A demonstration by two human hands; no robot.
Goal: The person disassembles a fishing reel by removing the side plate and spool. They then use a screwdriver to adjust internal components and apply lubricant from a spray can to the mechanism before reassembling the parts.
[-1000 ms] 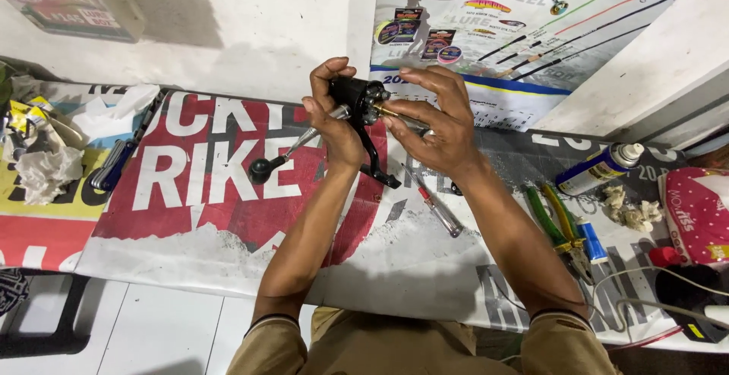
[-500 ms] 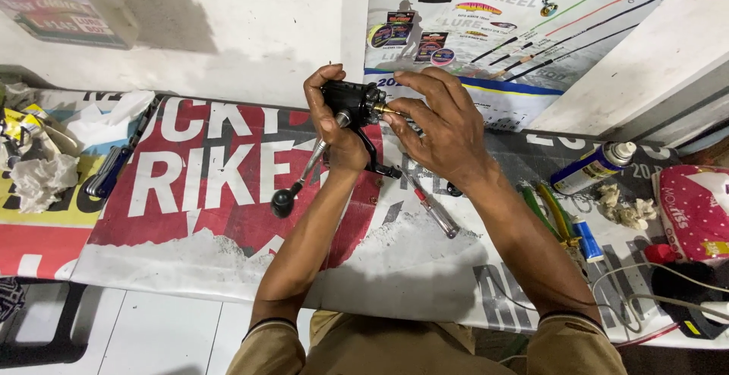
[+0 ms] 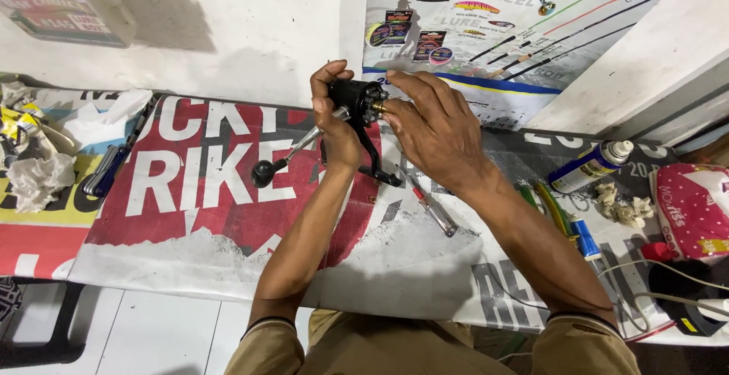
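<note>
While the left hand [image 3: 334, 128] clenches around the black metal fishing reel body [image 3: 355, 101], holding it above the red and white printed banner [image 3: 182, 185], the right hand [image 3: 437, 128] stays half open, fingertips pinching the small brass part at the reel's side. Its silver crank handle with a black round knob [image 3: 266, 171] slants down over the banner. Compared with half a second ago, the knob sits slightly higher and the grip looks unchanged. A clear-handled screwdriver [image 3: 429, 204] lies on the banner, below the reel.
</note>
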